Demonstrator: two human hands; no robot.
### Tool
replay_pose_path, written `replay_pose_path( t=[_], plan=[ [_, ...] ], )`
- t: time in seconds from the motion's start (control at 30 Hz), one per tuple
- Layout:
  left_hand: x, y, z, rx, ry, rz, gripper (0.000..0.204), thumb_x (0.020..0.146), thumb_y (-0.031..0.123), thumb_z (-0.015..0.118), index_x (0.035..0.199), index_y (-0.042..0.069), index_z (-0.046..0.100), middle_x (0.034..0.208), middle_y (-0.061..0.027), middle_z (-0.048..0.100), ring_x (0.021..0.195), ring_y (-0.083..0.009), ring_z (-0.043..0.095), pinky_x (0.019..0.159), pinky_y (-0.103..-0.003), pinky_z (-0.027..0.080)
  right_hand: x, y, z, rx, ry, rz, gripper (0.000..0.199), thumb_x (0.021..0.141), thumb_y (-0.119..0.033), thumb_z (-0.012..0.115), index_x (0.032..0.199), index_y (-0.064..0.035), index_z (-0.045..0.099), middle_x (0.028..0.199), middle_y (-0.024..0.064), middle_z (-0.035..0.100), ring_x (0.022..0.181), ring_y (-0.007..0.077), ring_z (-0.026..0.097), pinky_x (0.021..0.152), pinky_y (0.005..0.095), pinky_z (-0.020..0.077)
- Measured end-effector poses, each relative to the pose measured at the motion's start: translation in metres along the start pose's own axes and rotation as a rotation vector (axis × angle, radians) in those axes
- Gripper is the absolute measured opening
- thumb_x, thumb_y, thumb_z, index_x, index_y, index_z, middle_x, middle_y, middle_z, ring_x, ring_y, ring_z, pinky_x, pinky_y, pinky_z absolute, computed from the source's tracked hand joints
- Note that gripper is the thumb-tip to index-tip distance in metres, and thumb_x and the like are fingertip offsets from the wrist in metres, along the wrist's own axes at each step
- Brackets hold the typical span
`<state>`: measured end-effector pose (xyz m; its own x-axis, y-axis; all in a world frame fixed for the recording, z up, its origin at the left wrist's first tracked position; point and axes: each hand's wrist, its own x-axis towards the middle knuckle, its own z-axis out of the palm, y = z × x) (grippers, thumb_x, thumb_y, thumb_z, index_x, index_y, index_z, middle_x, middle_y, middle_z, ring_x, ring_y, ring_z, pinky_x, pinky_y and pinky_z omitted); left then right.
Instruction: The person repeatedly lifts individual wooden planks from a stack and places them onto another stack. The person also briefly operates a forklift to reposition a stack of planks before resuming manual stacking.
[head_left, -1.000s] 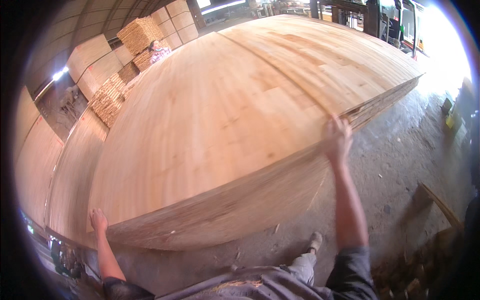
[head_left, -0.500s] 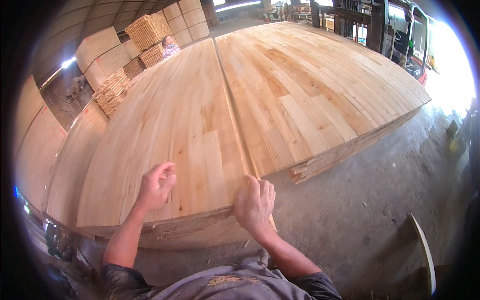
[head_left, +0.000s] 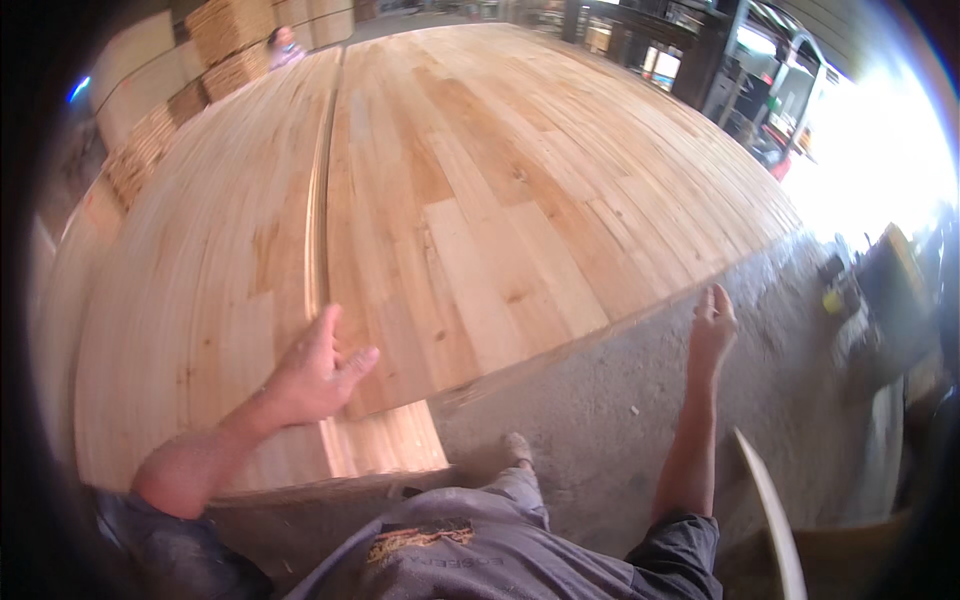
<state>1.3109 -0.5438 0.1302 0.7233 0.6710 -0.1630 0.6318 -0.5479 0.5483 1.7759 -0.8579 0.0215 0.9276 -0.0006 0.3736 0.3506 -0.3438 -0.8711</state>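
Note:
Two wide wood panels of joined strips lie side by side: a left panel and a right panel, with a narrow seam between them. My left hand is open over the seam's near end, thumb apart from the fingers. Whether it touches the wood I cannot tell. Out to the right, my right hand is raised beside the right panel's near edge, fingers pointing up and loosely bent, nothing visible in them. Contact with that edge is unclear. A pale board shows below the right panel's near left corner.
Stacked timber rises at the far left, with a person beside it. A forklift stands at the far right. Grey concrete floor lies between me and the panel. A thin curved-looking strip stands at lower right.
My view has turned right. My right hand has left the corner by the seam and moved far right. My left hand is now at the seam. The pale board below has come into view.

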Motion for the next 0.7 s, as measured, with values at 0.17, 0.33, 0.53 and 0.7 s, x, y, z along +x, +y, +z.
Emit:
replay_pose_path(
  t=[0.17,0.33,0.53,0.7],
  plan=[
    [0.025,0.045,0.011,0.084,0.109,-0.296,0.110,0.107,0.057,0.059,0.165,-0.019,0.003,0.173,-0.0417,0.018,0.164,-0.0470,0.021,0.134,-0.046,0.022,0.127,0.051,0.014,0.372,-0.264,0.216,0.039,0.108,-0.033,0.069,0.127,0.0015,0.072,0.100,0.0058,0.074,0.075,0.0106,0.063,0.062,0.0303,0.0503],
    [0.033,0.038,0.036,-0.114,0.186,-0.631,0.105,0.106,0.052,0.064,0.165,-0.015,0.010,0.167,-0.0400,0.031,0.158,-0.0438,0.036,0.127,-0.046,0.034,0.135,0.024,0.028,0.256,-0.174,0.238,0.040,0.109,-0.034,0.066,0.121,0.0047,0.067,0.108,0.0118,0.072,0.075,0.0142,0.066,0.056,0.0296,0.0483],
    [0.046,0.001,0.048,-0.497,0.647,-0.673,0.051,0.105,0.047,0.072,0.119,-0.003,0.068,0.108,-0.0084,0.070,0.097,-0.0169,0.060,0.082,-0.037,0.051,0.134,0.015,0.030,0.550,-0.055,0.396,0.046,0.107,-0.038,0.070,0.118,0.0071,0.067,0.102,0.0100,0.069,0.081,0.0158,0.066,0.059,0.0302,0.0489],
    [0.041,0.019,0.010,-0.448,0.586,-0.654,0.054,0.106,0.049,0.070,0.116,-0.004,0.068,0.101,-0.0097,0.071,0.093,-0.0167,0.062,0.079,-0.039,0.054,0.158,0.024,0.014,0.686,-0.212,0.450,0.037,0.107,-0.042,0.069,0.110,-0.0043,0.069,0.092,0.0032,0.069,0.073,0.0111,0.064,0.052,0.0256,0.0413]
  ],
)
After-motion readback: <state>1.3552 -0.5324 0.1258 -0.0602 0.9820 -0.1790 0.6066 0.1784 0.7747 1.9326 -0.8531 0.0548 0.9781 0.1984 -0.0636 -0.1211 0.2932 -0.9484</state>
